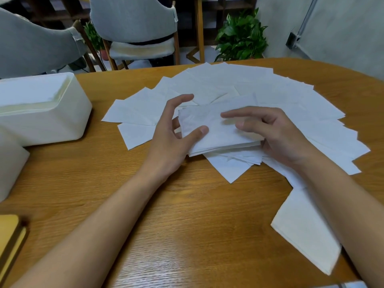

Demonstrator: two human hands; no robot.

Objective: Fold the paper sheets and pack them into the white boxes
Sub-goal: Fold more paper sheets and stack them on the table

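Observation:
A small stack of folded white paper sheets (216, 134) is held between my two hands above the table. My left hand (172, 134) grips its left end, thumb on top and fingers underneath. My right hand (276, 134) holds the right end, with the index finger stretched over the top. Beneath lies a wide fan of loose paper sheets (239, 88). A white box (41, 109) stands at the left with paper inside. A second white box (10, 163) shows partly at the left edge.
The wooden table (166, 204) has bare surface in front of me. A folded stack of sheets (305, 227) lies at the right front. A yellow object (10, 235) sits at the lower left corner. Grey chairs (135, 28) and a potted plant (241, 36) stand behind the table.

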